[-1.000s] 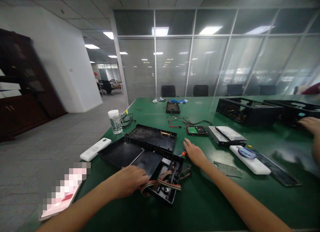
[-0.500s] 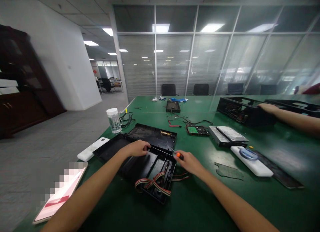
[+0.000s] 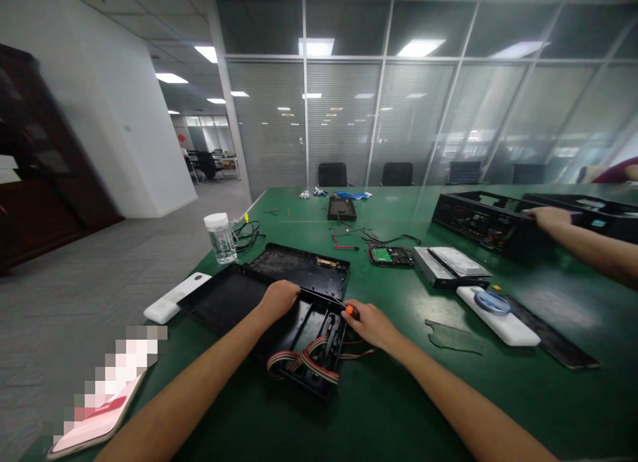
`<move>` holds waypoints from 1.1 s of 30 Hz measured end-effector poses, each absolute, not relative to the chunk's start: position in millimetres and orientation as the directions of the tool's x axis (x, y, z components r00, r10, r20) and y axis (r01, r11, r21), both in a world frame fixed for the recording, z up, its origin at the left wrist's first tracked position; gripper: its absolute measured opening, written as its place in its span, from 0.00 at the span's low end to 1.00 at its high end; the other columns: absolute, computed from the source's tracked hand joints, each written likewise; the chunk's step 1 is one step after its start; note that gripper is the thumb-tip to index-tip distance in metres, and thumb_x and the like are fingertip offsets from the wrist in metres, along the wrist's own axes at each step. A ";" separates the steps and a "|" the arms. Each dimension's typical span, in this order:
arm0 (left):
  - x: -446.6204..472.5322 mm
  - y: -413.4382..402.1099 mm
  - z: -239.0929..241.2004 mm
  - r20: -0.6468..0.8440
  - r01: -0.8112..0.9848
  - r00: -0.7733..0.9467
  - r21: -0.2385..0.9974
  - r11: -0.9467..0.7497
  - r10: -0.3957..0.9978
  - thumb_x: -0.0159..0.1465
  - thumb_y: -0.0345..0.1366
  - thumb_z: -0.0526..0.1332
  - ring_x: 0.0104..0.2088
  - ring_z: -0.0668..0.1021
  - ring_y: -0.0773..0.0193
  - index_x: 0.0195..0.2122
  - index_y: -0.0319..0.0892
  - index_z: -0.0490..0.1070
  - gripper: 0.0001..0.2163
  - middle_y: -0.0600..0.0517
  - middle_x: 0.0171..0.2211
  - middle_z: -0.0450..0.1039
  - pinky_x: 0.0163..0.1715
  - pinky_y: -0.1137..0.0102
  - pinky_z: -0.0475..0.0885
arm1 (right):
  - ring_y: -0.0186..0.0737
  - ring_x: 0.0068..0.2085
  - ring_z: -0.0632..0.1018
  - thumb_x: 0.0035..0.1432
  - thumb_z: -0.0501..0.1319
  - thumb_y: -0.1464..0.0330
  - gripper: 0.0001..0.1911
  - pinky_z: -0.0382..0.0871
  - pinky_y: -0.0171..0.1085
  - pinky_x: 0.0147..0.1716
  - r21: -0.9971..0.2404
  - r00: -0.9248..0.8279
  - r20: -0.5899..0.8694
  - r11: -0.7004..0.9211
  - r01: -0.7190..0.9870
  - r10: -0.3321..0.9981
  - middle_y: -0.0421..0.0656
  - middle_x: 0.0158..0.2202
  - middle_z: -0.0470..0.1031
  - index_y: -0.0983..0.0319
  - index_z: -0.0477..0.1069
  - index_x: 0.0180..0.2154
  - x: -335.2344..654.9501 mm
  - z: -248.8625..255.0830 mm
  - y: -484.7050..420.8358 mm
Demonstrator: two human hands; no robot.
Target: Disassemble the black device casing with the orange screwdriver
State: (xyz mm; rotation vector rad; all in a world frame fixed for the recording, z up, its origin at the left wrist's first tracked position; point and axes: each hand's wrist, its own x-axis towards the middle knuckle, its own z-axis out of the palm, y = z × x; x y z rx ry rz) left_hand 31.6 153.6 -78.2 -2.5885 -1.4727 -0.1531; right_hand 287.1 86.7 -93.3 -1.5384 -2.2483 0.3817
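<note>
My left hand (image 3: 280,300) is closed on the upper edge of a black plastic casing (image 3: 286,326), its fingertips partly hidden behind the rim. In my right hand (image 3: 369,324) is a screwdriver (image 3: 351,310) with an orange and black handle. Its thin shaft points up and left toward the casing's rim; whether the tip touches it I cannot tell. A striped ribbon of wires (image 3: 319,363) loops out of the casing's near right part. Behind the casing lies a flat black panel (image 3: 299,270) with a small brass-coloured strip on it.
A clear jar (image 3: 220,239) and a white device (image 3: 172,299) stand left. To the right lie a hard drive (image 3: 391,256), a silver drive unit (image 3: 451,268) and another white device (image 3: 498,316). Farther right, another person's hand (image 3: 551,216) touches a black computer case (image 3: 481,223).
My left hand has rolled over and its fingers have closed more firmly on the casing's edge. The screwdriver's shaft has tilted lower. The other person's hand has shifted right.
</note>
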 end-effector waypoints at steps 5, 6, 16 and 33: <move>32.1 153.8 -75.9 0.224 0.839 0.501 0.111 -0.533 0.836 0.57 0.29 0.55 0.35 0.75 0.63 0.34 0.42 0.75 0.09 0.50 0.33 0.75 0.40 0.72 0.66 | 0.40 0.37 0.75 0.59 0.49 0.60 0.15 0.61 0.34 0.36 -0.411 -0.299 0.206 0.360 0.838 0.932 0.42 0.36 0.76 0.56 0.68 0.43 285.3 -98.1 87.1; 32.6 153.0 -73.6 0.232 0.825 0.506 0.152 -0.545 0.831 0.57 0.29 0.56 0.35 0.75 0.63 0.35 0.42 0.75 0.10 0.50 0.32 0.75 0.39 0.72 0.66 | 0.41 0.37 0.75 0.59 0.49 0.60 0.15 0.61 0.34 0.36 -0.404 -0.283 0.223 0.353 0.844 0.933 0.42 0.36 0.76 0.56 0.68 0.44 284.0 -99.9 88.0; 74.9 150.5 -56.9 0.121 0.573 0.723 0.446 -0.688 0.681 0.59 0.32 0.55 0.35 0.75 0.66 0.39 0.40 0.75 0.10 0.51 0.36 0.76 0.36 0.77 0.65 | 0.42 0.34 0.76 0.58 0.51 0.59 0.15 0.62 0.34 0.31 -0.513 -0.095 0.338 0.268 0.815 0.936 0.42 0.33 0.75 0.58 0.61 0.45 281.9 -107.5 98.9; 82.9 141.8 -81.9 0.190 0.527 0.752 0.400 -0.750 0.631 0.62 0.32 0.54 0.37 0.74 0.65 0.37 0.40 0.74 0.09 0.50 0.37 0.75 0.39 0.76 0.64 | 0.40 0.30 0.74 0.58 0.48 0.56 0.19 0.63 0.35 0.29 -0.621 -0.048 0.396 0.306 0.721 0.917 0.42 0.31 0.73 0.60 0.62 0.45 319.0 -111.6 114.7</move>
